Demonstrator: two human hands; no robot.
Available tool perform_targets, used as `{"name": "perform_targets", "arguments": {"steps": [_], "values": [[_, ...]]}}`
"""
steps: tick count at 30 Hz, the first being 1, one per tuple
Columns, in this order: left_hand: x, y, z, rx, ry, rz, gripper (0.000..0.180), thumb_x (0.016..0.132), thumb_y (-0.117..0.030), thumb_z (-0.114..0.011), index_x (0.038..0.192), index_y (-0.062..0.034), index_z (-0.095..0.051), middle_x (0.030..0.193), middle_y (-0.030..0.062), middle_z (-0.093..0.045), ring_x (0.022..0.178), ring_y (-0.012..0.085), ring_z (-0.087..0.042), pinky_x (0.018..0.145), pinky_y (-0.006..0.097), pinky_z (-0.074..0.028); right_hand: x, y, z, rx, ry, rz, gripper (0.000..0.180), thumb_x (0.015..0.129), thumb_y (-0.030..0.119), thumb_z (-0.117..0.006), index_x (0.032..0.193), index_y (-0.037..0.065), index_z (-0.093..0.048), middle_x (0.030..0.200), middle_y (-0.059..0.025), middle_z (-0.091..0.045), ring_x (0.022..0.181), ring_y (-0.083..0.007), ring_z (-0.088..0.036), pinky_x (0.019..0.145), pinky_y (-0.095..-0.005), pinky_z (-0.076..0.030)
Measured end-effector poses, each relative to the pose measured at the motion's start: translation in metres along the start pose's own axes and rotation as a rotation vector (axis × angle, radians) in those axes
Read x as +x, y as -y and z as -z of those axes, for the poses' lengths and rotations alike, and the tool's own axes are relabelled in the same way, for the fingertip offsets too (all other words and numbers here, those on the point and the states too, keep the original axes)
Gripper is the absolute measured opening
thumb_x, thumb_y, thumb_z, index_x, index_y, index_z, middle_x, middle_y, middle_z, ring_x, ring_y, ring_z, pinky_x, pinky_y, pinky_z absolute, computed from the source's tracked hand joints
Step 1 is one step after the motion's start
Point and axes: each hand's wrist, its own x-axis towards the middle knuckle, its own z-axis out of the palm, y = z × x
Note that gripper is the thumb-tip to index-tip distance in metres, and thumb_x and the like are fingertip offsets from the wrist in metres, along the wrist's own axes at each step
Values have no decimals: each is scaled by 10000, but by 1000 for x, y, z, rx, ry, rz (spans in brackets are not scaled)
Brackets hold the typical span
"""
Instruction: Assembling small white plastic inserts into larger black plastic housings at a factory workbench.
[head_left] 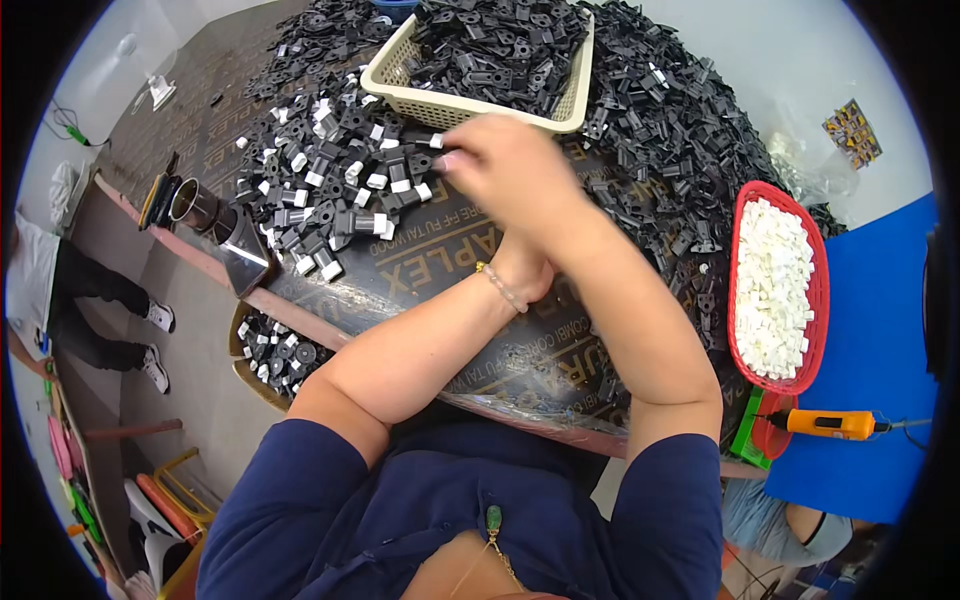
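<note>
Right hand point(500, 165) crosses over the hidden left hand point(525, 275), grip state can't tell, right beside the black-and-white clip pile point(340, 190) for easy grabbing.

1. A dark brown plywood worktable point(440, 270) with pale printed lettering on its top carries everything.
2. A heap of small black plastic parts fitted with white inserts point(330, 190) lies on its left part.
3. A beige plastic lattice basket point(400, 95) full of black parts stands at the far side.
4. A wide spread of loose black plastic brackets point(670, 150) covers the right side.
5. A red oval plastic basket point(822, 290) of white plastic pieces sits at the right edge.
</note>
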Motion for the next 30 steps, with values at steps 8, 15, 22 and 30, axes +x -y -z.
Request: {"name": "perform_targets", "arguments": {"steps": [8,15,22,30], "values": [[-5,-4,-6,265,-266,-158,302,966,-127,-517,1262,-70,-541,1112,45,-611,970,150,-587,810,298,-455,-103,-138,49,-429,160,-450,625,842,221,-734,1409,88,-507,1300,-210,-572,1190,-404,-560,1014,-443,-467],[-9,-8,-12,386,-253,-203,338,942,-99,-554,1279,-88,-579,1255,33,-545,1139,132,-480,966,309,-373,-141,-121,68,-319,291,-411,452,773,154,-781,1191,52,-641,1113,-177,-663,1090,-367,-622,979,-416,-485],[-4,-6,-7,723,-176,-281,380,928,-39,-564,1308,-47,-572,1292,67,-530,1198,148,-478,1022,287,-389,-164,-109,81,-259,-42,-369,310,815,81,-676,1113,-2,-664,1226,-168,-640,1155,-337,-600,1003,-391,-468],[-15,14,3,2165,125,-766,395,865,-91,-634,1259,-95,-649,1365,172,-551,1264,317,-517,1074,435,-403,-197,-102,88,-381,-153,-523,342,837,65,-697,1174,20,-661,1121,-153,-655,1092,-347,-604,968,-402,-472]]}}
